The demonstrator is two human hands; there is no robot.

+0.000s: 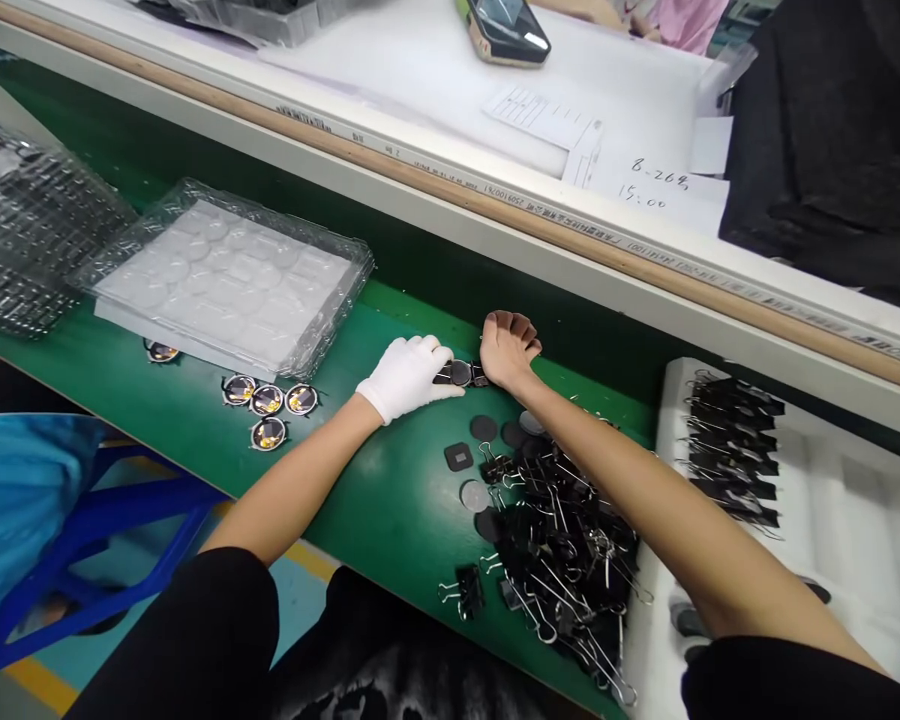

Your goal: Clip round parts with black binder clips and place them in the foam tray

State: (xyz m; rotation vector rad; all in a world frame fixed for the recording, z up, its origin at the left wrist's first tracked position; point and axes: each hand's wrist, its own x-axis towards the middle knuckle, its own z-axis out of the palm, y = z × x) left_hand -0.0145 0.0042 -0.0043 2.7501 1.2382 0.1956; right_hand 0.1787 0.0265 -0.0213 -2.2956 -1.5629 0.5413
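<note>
My left hand (409, 378), in a white glove, pinches the left side of a small round watch case (461, 373) lying low over the green bench. Dark pieces that look like binder clips flank the case. Against its right side is my right hand (508, 352), bare apart from brown finger cots, its fingers curled; what they grip is hidden. Closer to me lie round dark discs (484, 428), a square black piece (458, 457) and a grey disc (474, 495). Beside them spreads a heap of black binder clips (562, 540) with wire handles.
Several round watch parts (268, 400) lie left on the bench (390, 500). Behind them is a clear plastic tray (225, 275), with stacked trays (37, 230) further left. A white foam tray (832, 480) holds clipped pieces at right. A raised ledge (420, 170) runs along the back.
</note>
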